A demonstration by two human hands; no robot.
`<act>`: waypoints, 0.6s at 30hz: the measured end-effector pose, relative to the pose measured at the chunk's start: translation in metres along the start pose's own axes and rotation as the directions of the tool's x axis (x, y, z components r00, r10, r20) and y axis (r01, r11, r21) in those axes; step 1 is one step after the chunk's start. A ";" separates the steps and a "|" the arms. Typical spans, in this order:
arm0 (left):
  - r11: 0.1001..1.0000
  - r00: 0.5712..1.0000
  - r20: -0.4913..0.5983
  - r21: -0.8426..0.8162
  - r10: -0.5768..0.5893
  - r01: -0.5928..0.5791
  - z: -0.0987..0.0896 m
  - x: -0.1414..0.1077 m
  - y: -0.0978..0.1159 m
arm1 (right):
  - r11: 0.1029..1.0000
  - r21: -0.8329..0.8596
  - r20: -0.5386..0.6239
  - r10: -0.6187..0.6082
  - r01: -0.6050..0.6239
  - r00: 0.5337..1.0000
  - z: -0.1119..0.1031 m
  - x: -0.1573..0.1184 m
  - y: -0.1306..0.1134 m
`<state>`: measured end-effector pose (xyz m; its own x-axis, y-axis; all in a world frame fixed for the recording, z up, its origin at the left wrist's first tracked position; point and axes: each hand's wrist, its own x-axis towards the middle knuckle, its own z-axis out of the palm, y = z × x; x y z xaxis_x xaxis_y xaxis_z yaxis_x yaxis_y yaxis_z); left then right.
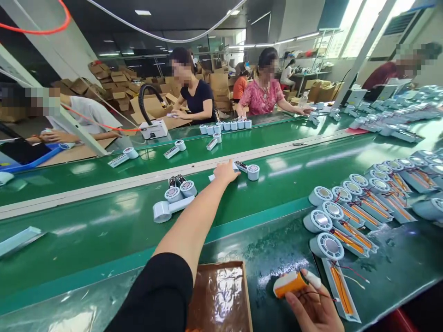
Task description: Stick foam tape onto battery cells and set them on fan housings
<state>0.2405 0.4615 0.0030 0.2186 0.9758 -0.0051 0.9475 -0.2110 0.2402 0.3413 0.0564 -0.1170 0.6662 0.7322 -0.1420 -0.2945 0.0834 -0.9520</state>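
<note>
My left hand (226, 172) stretches out over the green belt, its fingers closed at the handle end of a pale-blue housing with a round head (253, 172) and a dark circuit board. Part of that grip is hidden by the hand itself. At lower right, my right hand (316, 306) holds an orange-wrapped battery (290, 284) with thin wires; one fingertip is covered in white. Left of my forearm, several similar pale-blue housings (173, 194) lie grouped on the belt. Beside my right hand rests an opened housing (327, 246) with orange inside its handle and loose wires.
A brown tray (247, 295) stands at the near edge, beneath my left arm. Rows of pale-blue housings (353, 188) fill the right side. A pale strip (194, 167) divides the belts. Co-workers sit across, near a white fume-hose box (154, 130).
</note>
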 end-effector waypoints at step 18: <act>0.887 0.859 0.349 -0.403 0.376 -0.224 -0.017 -0.169 -0.018 | 0.995 0.090 0.145 -0.056 0.043 0.988 -0.003 0.016 -0.017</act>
<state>0.1829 0.3008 0.0159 0.6251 0.7386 -0.2525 0.6974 -0.3831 0.6057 0.3586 0.0651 -0.1042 0.5749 0.8168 -0.0473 -0.3260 0.1756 -0.9289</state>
